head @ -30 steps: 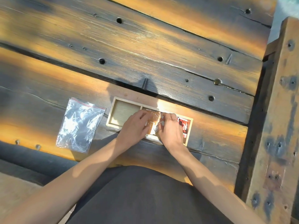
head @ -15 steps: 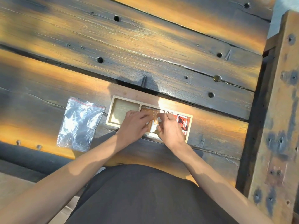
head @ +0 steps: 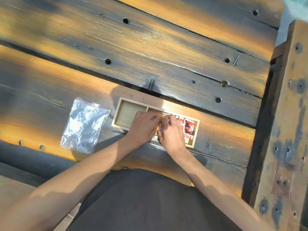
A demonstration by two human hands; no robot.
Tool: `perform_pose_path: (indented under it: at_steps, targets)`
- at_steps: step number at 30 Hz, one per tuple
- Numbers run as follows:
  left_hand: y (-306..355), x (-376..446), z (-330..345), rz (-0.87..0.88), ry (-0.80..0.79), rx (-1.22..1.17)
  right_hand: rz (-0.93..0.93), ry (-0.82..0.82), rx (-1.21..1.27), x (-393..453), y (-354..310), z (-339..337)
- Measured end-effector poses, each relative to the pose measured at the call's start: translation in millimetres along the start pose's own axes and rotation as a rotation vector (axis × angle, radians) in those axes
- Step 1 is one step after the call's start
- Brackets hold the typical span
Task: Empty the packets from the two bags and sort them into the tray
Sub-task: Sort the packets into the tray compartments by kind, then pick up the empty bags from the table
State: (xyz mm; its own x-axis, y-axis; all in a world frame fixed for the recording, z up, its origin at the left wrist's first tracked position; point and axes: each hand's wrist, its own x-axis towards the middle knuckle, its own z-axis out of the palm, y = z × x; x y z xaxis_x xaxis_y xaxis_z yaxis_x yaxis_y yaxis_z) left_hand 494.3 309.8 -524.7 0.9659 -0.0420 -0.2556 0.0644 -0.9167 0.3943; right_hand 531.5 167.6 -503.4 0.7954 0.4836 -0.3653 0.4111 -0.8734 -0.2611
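Observation:
A pale wooden tray [head: 117, 115] with three compartments lies on the plank table. Its left compartment [head: 128, 114] shows bare wood. Red and white packets [head: 188, 127] lie in the right compartment. Both my hands rest over the middle compartment: my left hand [head: 144, 126] and my right hand [head: 171, 130] press side by side on brown packets [head: 156, 114], whose top edge shows above my fingers. The rest of the middle compartment is hidden. Left of the tray lie clear zip bags [head: 85, 125] with a red seal line, flat and looking empty.
The table is dark, weathered planks [head: 150, 52] with bolt holes and gaps between boards. A thick wooden post [head: 286, 130] runs down the right side. My dark clothing fills the bottom of the view.
My hands stayed over the middle compartment and flattened down onto the brown packets, fingers now lower. The view shifted slightly; the bags and tray did not move.

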Motion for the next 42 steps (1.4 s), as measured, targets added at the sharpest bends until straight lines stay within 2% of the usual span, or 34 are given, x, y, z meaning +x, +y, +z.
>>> perform_pose_path:
  at_steps: [3,7,12,17,19,24,27,29,31,34,37,39,42]
  targets:
    - [-4,1,1,0.014,-0.022,-0.017,0.027,0.041,-0.176,-1,2,4]
    - [-9,0,1,0.041,-0.054,-0.032,0.04,0.007,-0.127,-1,4,1]
    - [-10,-13,3,0.052,-0.017,-0.076,0.026,-0.028,-0.094,-4,8,-4]
    - [-24,-47,-6,0.014,0.173,-0.143,-0.059,0.033,-0.02,-16,-3,-7]
    - [-43,-65,-10,-0.049,0.266,-0.175,-0.115,0.065,0.054,-18,-13,-5]
    - [-102,-112,-22,-0.333,0.445,-0.189,-0.309,0.092,0.228,-18,-60,1]
    - [-140,-136,-27,-0.557,0.458,-0.211,-0.405,-0.043,0.281,-16,-95,6]
    - [-165,-147,-27,-0.726,0.394,-0.224,-0.341,-0.2,0.395,-16,-117,14]
    - [-182,-155,-27,-0.877,0.339,-0.274,-0.185,-0.344,0.494,-12,-138,31]
    - [-189,-163,-25,-0.968,0.225,-0.368,0.018,-0.522,0.547,-2,-161,59]
    - [-186,-170,-16,-0.945,0.118,-0.415,0.154,-0.562,0.683,8,-172,83]
    - [-180,-176,-8,-0.94,0.149,-0.469,0.255,-0.551,0.784,8,-182,84]
    - [-165,-185,0,-1.042,0.214,-0.658,0.365,-0.564,0.844,4,-186,82]
